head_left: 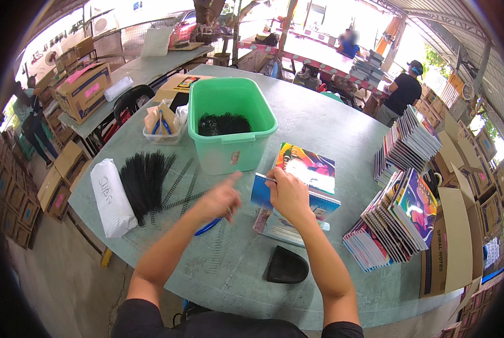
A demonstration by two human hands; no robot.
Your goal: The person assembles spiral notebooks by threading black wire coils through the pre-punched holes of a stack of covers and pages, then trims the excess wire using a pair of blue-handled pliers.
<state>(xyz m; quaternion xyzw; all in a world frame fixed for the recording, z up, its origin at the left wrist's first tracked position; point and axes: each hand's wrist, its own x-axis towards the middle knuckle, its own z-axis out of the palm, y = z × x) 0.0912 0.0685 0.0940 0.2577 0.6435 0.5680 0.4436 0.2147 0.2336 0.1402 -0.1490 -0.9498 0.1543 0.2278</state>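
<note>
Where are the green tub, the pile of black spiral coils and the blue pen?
Green tub (229, 147), head view, front wall.
Black spiral coils (145, 180), head view, middle of the pile.
Blue pen (208, 226), head view, mid-barrel.

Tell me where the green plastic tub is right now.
In the head view the green plastic tub stands on the round table, left of centre, just beyond both hands, with the black spiral coils to its left and the colourful notebook to its right.

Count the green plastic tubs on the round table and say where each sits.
1. The green tub stands on the table straight ahead, past both hands, with black spiral coils inside. A small clear tray sits to its left. No second tub shows; boxes and notebook stacks could hide more.
</note>
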